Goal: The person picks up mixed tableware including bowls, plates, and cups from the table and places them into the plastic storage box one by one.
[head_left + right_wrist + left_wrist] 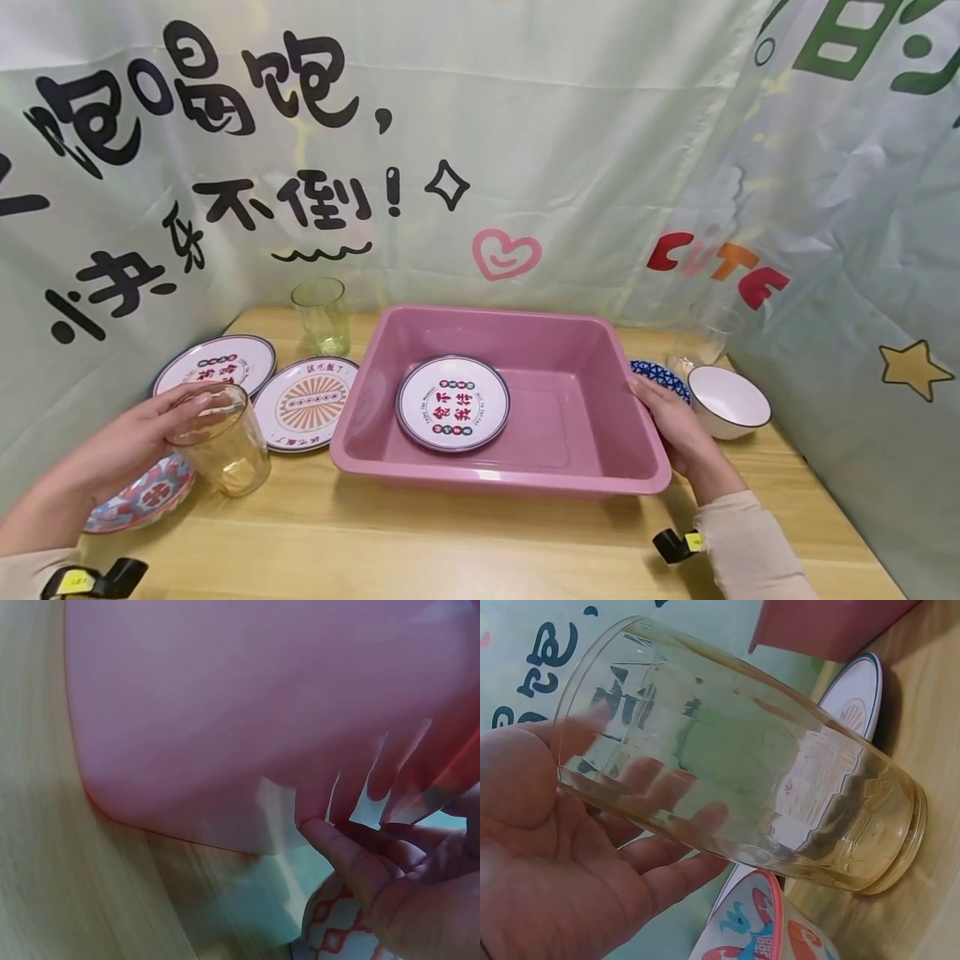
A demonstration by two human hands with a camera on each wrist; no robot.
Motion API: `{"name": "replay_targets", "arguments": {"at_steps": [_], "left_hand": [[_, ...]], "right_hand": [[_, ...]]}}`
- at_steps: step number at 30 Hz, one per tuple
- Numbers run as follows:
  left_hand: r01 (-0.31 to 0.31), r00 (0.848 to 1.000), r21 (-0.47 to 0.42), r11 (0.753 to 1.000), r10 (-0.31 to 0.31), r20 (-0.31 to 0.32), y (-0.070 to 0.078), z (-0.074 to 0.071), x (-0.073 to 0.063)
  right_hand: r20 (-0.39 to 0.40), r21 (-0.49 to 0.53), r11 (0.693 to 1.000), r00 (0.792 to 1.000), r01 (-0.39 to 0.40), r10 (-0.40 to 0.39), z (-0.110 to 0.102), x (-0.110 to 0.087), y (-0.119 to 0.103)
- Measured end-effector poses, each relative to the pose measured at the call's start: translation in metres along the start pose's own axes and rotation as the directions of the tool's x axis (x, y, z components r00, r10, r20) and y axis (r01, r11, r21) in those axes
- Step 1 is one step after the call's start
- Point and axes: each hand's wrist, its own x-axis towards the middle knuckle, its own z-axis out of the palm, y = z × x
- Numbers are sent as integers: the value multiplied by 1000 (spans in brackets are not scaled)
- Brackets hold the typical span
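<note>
My left hand [168, 421] holds a clear amber drinking glass [228, 454] near its rim. In the left wrist view the glass [742, 765] is tilted, its fingers partly visible through it. A pink plastic basin [495, 477] sits mid-table with one round white plate [453, 403] in it, printed with red characters. At the basin's right rim, my right hand [686, 437] grips the edge. The right wrist view shows fingertips [315, 827] of that hand against the basin's outer wall [187, 750].
Left of the basin are two printed plates [303, 408], a green glass [322, 317] and a patterned bowl [146, 496]. Beyond the right hand stand a blue-patterned dish [660, 377], a white bowl [729, 402] and a clear glass [705, 333]. A printed cloth [570, 167] rises behind the table.
</note>
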Motion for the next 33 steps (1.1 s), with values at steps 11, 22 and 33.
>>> {"name": "replay_targets", "arguments": {"at_steps": [11, 22, 33], "left_hand": [[-211, 977, 13, 977, 211, 8, -9, 3, -7], [-287, 954, -53, 956, 290, 73, -14, 7, -11], [-258, 966, 46, 965, 258, 9, -13, 7, -10]], "right_hand": [[-5, 22, 1000, 1000, -9, 9, 0, 1, 1], [-7, 41, 999, 1000, 1, -1, 1, 0, 4], [-36, 12, 1000, 999, -15, 15, 1, 1, 5]]}}
